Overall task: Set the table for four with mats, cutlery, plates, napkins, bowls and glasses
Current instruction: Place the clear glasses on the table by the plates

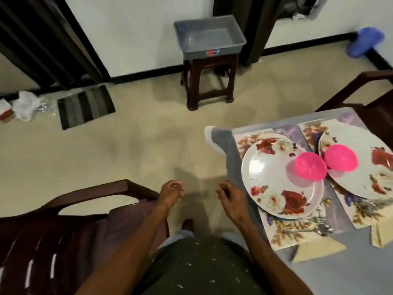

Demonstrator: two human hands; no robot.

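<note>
Hands out front over bare floor, both holding nothing: left hand [171,191] and right hand [228,193] with fingers loosely curled. Table [331,279] at right carries two floral mats; near mat [282,233] under a flowered plate [282,177], pink bowl [309,166] on it. Second pink bowl [341,157] on far plate [361,165]. Cutlery [323,227] and folded napkin [319,250] lie below near plate. Grey tub [209,37] sits on stool [209,81].

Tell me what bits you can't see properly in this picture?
- Far plate, head view: cut off by the right edge.
- Cutlery: partly under the near plate, too blurred to count.
- Table: only one corner shows, so the other two places and any glasses are out of frame.
- Grey tub on the stool: its inside is too hazy to tell.
</note>
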